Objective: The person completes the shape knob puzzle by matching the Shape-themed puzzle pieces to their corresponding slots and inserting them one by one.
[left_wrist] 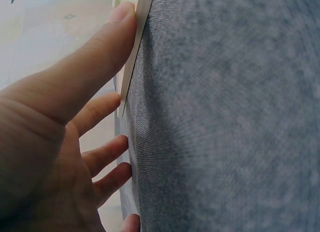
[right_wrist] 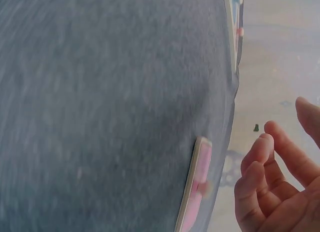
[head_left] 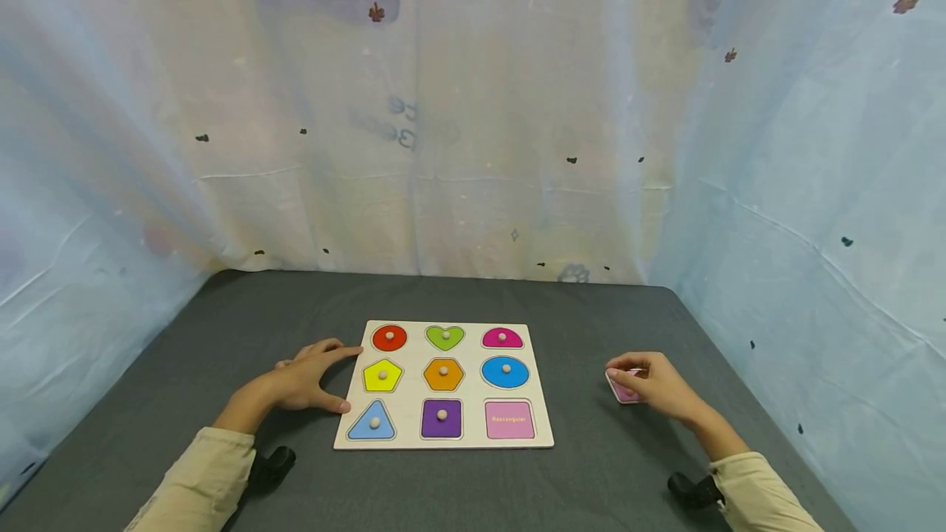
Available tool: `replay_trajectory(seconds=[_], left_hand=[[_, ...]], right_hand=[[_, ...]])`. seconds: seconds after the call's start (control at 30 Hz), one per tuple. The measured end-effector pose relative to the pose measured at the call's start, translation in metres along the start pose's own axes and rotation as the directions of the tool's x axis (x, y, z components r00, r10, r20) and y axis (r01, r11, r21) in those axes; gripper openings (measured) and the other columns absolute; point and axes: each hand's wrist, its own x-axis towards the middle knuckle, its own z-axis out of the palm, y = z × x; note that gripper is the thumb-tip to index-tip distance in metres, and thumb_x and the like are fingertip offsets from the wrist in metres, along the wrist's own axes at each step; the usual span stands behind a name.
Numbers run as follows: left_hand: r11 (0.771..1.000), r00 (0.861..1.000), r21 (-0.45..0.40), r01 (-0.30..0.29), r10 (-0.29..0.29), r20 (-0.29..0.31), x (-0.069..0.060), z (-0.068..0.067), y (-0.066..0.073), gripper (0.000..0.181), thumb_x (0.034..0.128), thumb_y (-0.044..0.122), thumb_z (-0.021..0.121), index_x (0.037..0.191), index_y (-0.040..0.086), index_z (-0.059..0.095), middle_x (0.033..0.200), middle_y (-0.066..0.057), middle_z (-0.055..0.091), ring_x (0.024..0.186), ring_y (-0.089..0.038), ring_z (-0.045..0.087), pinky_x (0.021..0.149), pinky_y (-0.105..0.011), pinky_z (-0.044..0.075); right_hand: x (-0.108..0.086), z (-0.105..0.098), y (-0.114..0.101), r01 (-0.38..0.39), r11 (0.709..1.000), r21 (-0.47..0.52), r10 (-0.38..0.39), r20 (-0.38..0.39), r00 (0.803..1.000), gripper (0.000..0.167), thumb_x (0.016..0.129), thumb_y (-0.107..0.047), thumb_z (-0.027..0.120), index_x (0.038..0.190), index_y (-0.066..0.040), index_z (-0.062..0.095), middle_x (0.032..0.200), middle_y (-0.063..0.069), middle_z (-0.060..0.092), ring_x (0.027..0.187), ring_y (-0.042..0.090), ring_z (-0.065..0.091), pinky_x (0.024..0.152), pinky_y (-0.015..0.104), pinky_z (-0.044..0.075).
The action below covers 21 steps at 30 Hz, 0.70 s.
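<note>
A pale wooden puzzle board (head_left: 408,421) lies on the dark cloth, with coloured knobbed shapes set in it. At its lower right corner is a pink recess (head_left: 510,432) with the printed word "Rectangular". My left hand (head_left: 299,382) rests at the board's left edge, thumb and index finger touching it, the other fingers spread in the left wrist view. To the right of the board a pink puzzle piece (right_wrist: 192,207) with a small knob lies flat on the cloth. My right hand (head_left: 658,388) hovers over this piece, fingers loosely bent and apart from the knob.
The dark grey cloth (head_left: 473,487) covers the table. Pale patterned curtains (head_left: 473,105) hang behind it and along both sides. A black wrist strap mount (head_left: 273,466) sits under the left wrist, another (head_left: 691,491) under the right.
</note>
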Motion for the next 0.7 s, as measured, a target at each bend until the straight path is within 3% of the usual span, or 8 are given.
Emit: replay_trajectory(seconds=[0.2, 0.33, 0.7], left_hand=[[1.0, 1.0, 0.001, 0.0, 0.0, 0.0, 0.0, 0.0, 0.0, 0.099, 0.0734, 0.05, 0.087, 0.155, 0.017, 0.041, 0.153, -0.023, 0.035, 0.137, -0.051, 0.034, 0.093, -0.078, 0.03], [1.0, 1.0, 0.001, -0.002, 0.002, 0.0, 0.0, 0.0, 0.0, 0.099, 0.0733, 0.05, 0.087, 0.155, 0.017, 0.041, 0.153, -0.023, 0.035, 0.137, -0.051, 0.033, 0.093, -0.079, 0.03], [1.0, 1.0, -0.003, 0.002, -0.002, 0.002, 0.001, 0.001, -0.001, 0.1, 0.073, 0.051, 0.087, 0.155, 0.018, 0.041, 0.154, -0.024, 0.034, 0.138, -0.052, 0.033, 0.094, -0.079, 0.03]], right_hand=[[-0.004, -0.009, 0.01, 0.025, 0.999, -0.033, -0.026, -0.023, 0.999, 0.025, 0.101, -0.01, 0.06, 0.116, 0.009, 0.069, 0.109, 0.023, 0.07, 0.073, 0.004, 0.06, 0.055, 0.027, 0.051], [-0.005, -0.014, 0.019, 0.003, 0.999, -0.042, -0.004, -0.027, 1.0, 0.026, 0.101, -0.011, 0.06, 0.118, 0.008, 0.068, 0.108, 0.021, 0.071, 0.071, 0.004, 0.059, 0.054, 0.027, 0.05], [-0.009, -0.021, 0.032, -0.052, 0.997, -0.062, 0.055, 0.041, 0.998, 0.029, 0.099, -0.011, 0.063, 0.118, 0.011, 0.066, 0.098, 0.014, 0.07, 0.069, 0.001, 0.053, 0.056, 0.022, 0.048]])
